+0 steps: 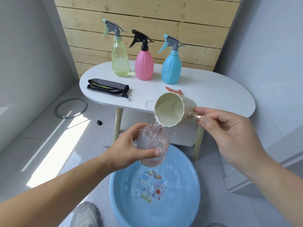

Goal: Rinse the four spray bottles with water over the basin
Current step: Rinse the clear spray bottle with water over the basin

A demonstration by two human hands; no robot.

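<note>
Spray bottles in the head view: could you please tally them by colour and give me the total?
Yellow-green bottle: 1
Pink bottle: 1
Blue bottle: 1
Clear pinkish bottle, sprayer off, held in the left hand: 1
Total: 4

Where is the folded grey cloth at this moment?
In the head view, the folded grey cloth lies at the left end of the white table, in front of the green spray bottle.
</note>
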